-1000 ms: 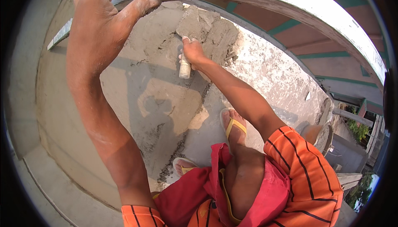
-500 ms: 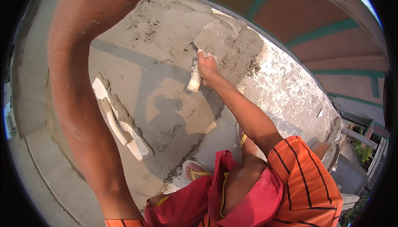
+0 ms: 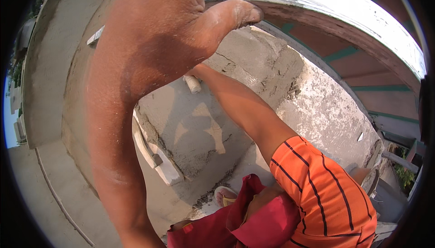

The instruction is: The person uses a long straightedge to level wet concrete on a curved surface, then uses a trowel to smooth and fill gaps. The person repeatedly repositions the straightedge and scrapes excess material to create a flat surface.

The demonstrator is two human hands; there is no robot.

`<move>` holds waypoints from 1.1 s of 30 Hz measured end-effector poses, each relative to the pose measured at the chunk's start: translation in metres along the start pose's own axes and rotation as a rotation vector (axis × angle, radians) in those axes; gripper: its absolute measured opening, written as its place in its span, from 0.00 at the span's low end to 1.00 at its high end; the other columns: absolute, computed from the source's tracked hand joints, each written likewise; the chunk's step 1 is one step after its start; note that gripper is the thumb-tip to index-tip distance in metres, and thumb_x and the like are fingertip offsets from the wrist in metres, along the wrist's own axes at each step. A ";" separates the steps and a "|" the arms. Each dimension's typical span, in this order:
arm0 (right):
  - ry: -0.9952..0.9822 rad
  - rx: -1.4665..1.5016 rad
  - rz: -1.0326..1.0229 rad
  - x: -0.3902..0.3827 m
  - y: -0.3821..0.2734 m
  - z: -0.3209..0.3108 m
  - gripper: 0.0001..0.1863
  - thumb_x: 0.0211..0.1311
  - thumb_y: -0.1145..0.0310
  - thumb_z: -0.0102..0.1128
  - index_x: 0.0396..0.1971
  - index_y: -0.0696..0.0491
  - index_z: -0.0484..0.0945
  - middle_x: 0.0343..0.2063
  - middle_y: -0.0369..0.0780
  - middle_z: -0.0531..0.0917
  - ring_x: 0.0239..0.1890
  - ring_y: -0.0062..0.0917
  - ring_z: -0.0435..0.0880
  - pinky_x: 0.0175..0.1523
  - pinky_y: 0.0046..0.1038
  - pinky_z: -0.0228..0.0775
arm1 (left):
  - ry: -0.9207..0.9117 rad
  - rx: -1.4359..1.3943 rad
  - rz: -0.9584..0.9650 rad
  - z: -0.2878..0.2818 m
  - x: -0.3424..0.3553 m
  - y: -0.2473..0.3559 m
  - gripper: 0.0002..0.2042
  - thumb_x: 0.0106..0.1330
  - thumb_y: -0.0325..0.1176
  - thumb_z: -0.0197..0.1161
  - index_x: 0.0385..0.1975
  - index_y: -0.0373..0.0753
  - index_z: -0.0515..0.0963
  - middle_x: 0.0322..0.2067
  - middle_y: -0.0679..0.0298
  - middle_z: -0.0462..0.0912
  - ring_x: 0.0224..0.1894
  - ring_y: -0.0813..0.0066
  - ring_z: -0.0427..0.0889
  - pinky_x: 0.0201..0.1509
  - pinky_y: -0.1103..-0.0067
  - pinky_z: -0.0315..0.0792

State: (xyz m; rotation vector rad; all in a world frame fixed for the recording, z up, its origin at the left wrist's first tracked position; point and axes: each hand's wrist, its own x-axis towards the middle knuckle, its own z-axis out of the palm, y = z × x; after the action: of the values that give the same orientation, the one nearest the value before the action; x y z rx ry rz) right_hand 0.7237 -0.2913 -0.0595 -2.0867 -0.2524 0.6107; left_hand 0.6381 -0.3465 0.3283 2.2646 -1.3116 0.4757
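My left hand [image 3: 163,35] looms large at the top, its thumb against the lower edge of a long pale weathered beam [image 3: 335,8]. The fingers appear wrapped over the beam, mostly out of frame. Below and behind it, my right hand [image 3: 197,70] is largely covered by the left. A pale trowel handle [image 3: 193,85] sticks out of the right hand; the trowel's blade is hidden. Wet grey mortar [image 3: 253,62] spreads around the right arm. On the mortar to the left lies a float [image 3: 168,168] with a curved handle, partly behind my left forearm.
A rough, white-speckled surface [image 3: 321,107] borders the mortar at right. Beyond it stands a brownish wall with green strips [image 3: 340,54]. My foot in a flip-flop [image 3: 225,196] is beside the mortar's near edge. A thin cord or pipe [image 3: 56,196] runs along the lower left.
My view has shifted, and the left hand and pale beam now show larger across the top. My right hand with the trowel has moved left, behind the left hand.
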 end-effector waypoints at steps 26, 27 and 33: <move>0.825 -0.981 -0.144 -0.481 -0.009 -0.287 0.34 0.40 0.68 0.74 0.52 0.48 0.73 0.55 0.44 0.72 0.62 0.44 0.65 0.63 0.45 0.58 | -0.240 -0.174 -0.152 0.153 -0.050 -0.001 0.18 0.53 0.28 0.68 0.46 0.39 0.77 0.44 0.61 0.77 0.52 0.58 0.73 0.56 0.64 0.67; 0.775 -1.052 -0.093 -0.475 -0.003 -0.300 0.31 0.44 0.60 0.72 0.52 0.49 0.73 0.50 0.44 0.74 0.56 0.40 0.70 0.59 0.41 0.62 | -0.250 -0.174 -0.144 0.163 -0.049 -0.003 0.17 0.53 0.29 0.70 0.44 0.39 0.78 0.44 0.62 0.76 0.51 0.60 0.73 0.54 0.64 0.67; 0.465 -0.749 0.059 -0.476 0.083 -0.291 0.31 0.46 0.59 0.73 0.51 0.54 0.74 0.35 0.46 0.73 0.38 0.43 0.74 0.44 0.40 0.66 | -0.371 -0.202 -0.139 0.222 -0.045 -0.012 0.16 0.53 0.30 0.70 0.43 0.40 0.80 0.43 0.65 0.76 0.51 0.64 0.73 0.54 0.64 0.66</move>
State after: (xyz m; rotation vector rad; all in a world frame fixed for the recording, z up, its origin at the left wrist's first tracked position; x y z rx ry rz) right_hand 0.4617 -0.7400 0.1594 -2.8892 -0.1605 0.0280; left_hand 0.6405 -0.4341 0.1187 2.3199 -1.2903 -0.1294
